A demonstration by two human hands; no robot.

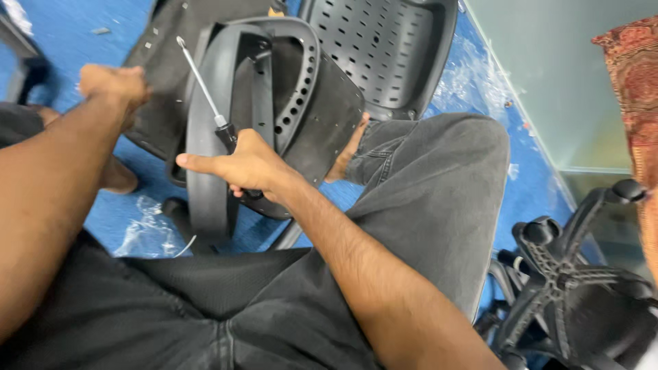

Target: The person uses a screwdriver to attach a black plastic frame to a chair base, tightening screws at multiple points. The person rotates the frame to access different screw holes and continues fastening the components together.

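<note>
My right hand (248, 166) grips the black handle of a screwdriver (203, 89); its metal shaft points up and left over a curved black plastic chair part (212, 103). That part leans against a perforated black panel (322, 116). My left hand (113, 85) is closed as a fist at the upper left, resting near the edge of a flat black piece (164, 62); I cannot see anything inside it. My legs in dark grey trousers (439, 192) fill the lower frame.
A perforated black seat shell (384, 48) lies at the top. A black five-arm chair base with castors (569, 274) stands at the lower right. Crumpled clear plastic (147, 229) lies on the blue floor (534, 185). A pale wall (548, 75) runs along the right.
</note>
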